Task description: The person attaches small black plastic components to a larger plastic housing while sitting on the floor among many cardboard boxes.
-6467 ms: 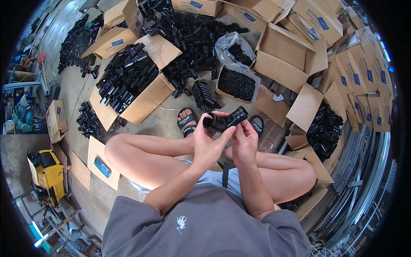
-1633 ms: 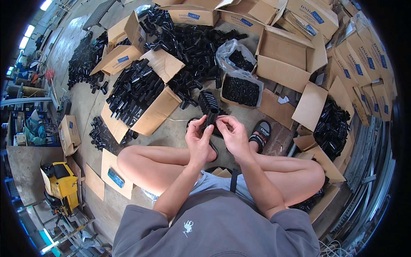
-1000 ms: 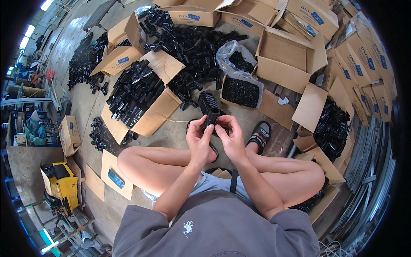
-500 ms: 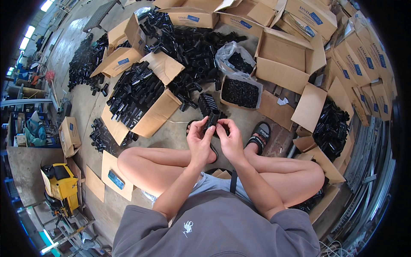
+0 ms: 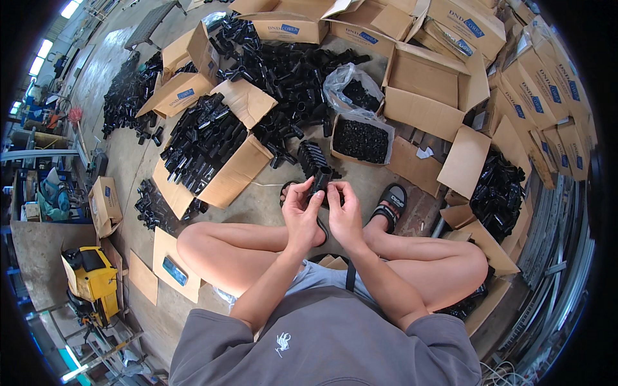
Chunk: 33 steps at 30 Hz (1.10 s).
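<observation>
Pinching a black tube [image 5: 319, 182] in my left hand's [image 5: 300, 212] grip, I cannot tell my right hand's [image 5: 346, 215] hold beside it, with black parts [image 5: 313, 156] lined up at twelve o'clock.

The held fitting [image 5: 319, 183] appears to be smooth black plastic with a glossy finish. The piled fittings [image 5: 277, 67] show the same shine. The open carton [image 5: 238, 170] is matt brown cardboard. The bag [image 5: 337, 83] is clear, wrinkled plastic film. The floor [image 5: 125, 151] is worn concrete. The shirt [image 5: 360, 341] is matt grey cloth. The long profiles [image 5: 548, 238] are metal with a dull sheen.
</observation>
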Each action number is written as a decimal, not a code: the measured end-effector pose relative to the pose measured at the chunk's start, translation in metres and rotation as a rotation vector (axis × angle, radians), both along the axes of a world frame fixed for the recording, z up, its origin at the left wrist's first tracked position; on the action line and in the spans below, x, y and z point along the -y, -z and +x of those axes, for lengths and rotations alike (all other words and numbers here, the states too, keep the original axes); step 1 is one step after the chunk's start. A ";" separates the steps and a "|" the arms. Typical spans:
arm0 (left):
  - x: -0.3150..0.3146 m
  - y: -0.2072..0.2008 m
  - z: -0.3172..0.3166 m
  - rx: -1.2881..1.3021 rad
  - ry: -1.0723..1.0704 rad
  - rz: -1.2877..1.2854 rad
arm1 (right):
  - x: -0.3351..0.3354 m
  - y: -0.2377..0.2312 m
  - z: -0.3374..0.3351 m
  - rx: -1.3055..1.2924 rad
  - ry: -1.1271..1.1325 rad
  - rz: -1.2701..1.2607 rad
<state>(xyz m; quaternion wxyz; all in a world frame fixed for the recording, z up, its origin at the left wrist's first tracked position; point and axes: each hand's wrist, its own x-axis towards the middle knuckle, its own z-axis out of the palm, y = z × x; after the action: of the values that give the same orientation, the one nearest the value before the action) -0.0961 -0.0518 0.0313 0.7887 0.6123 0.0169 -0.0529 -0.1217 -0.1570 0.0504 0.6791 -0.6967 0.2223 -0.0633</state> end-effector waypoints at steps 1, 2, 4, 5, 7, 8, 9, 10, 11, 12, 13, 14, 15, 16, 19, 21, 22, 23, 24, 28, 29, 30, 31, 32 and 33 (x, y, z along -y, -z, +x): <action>0.001 -0.002 -0.001 0.003 0.002 0.002 | -0.001 0.003 0.000 -0.009 0.036 -0.023; 0.003 -0.002 -0.002 0.006 0.004 0.004 | -0.001 0.005 0.000 -0.018 0.072 -0.045; 0.004 -0.001 -0.002 -0.004 -0.005 -0.008 | -0.008 0.002 0.001 0.079 0.153 0.038; 0.003 0.001 -0.001 -0.014 -0.016 -0.019 | -0.011 0.000 0.003 0.176 0.233 0.123; 0.002 0.002 0.001 -0.025 -0.020 -0.034 | -0.008 0.004 0.003 0.173 0.177 0.134; 0.003 0.003 0.001 -0.037 -0.020 -0.049 | -0.006 0.007 0.002 0.167 0.126 0.144; 0.005 0.003 0.001 -0.038 -0.018 -0.052 | -0.004 0.011 0.000 0.142 0.087 0.093; 0.005 0.003 0.002 -0.030 -0.014 -0.048 | -0.005 0.007 0.001 0.143 0.086 0.094; 0.005 0.004 0.003 -0.022 -0.009 -0.044 | -0.006 0.001 0.000 0.084 0.095 -0.018; 0.005 0.003 0.003 -0.021 -0.011 -0.044 | -0.008 -0.003 0.000 0.024 0.103 -0.130; 0.005 0.003 0.003 -0.008 -0.006 -0.022 | -0.008 -0.003 0.000 0.026 0.104 -0.131; 0.005 0.002 0.002 0.006 -0.003 0.001 | -0.009 -0.004 0.000 0.044 0.122 -0.168; 0.005 0.001 0.002 0.008 -0.002 0.000 | -0.010 -0.004 0.000 0.061 0.140 -0.205; 0.005 0.001 0.002 -0.008 0.001 -0.013 | -0.010 -0.003 0.000 0.062 0.139 -0.207; 0.005 -0.001 -0.001 -0.037 0.012 -0.038 | -0.010 0.002 -0.001 0.104 0.166 -0.203; 0.008 -0.002 -0.001 -0.050 0.020 -0.051 | -0.007 0.009 -0.003 0.166 0.211 -0.218; 0.011 -0.003 -0.001 -0.051 0.025 -0.078 | -0.006 0.011 -0.004 0.167 0.211 -0.220; 0.013 -0.005 -0.001 -0.053 0.030 -0.106 | -0.003 0.012 -0.004 0.124 0.199 -0.154; 0.013 -0.007 0.000 -0.052 0.030 -0.108 | 0.000 0.013 -0.005 0.082 0.187 -0.089; 0.013 -0.017 0.006 -0.145 0.031 -0.139 | 0.011 -0.002 -0.001 0.085 0.187 0.069; 0.011 -0.017 0.007 -0.198 0.031 -0.185 | 0.013 -0.011 0.001 0.082 0.169 0.133; 0.009 -0.018 0.008 -0.200 0.033 -0.186 | 0.014 -0.016 0.001 0.080 0.151 0.198; 0.008 -0.018 0.009 -0.218 0.042 -0.202 | 0.023 -0.017 0.000 0.015 0.005 0.087; 0.006 -0.019 0.010 -0.238 0.052 -0.217 | 0.027 -0.024 -0.002 0.014 0.008 0.085; 0.004 -0.020 0.012 -0.240 0.057 -0.218 | 0.030 -0.035 -0.003 -0.018 -0.091 -0.031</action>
<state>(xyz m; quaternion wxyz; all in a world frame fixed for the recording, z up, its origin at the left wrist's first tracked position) -0.0839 -0.0558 0.0509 0.8411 0.5125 0.0878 -0.1493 -0.1252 -0.1868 0.0854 0.6685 -0.7169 0.1957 -0.0294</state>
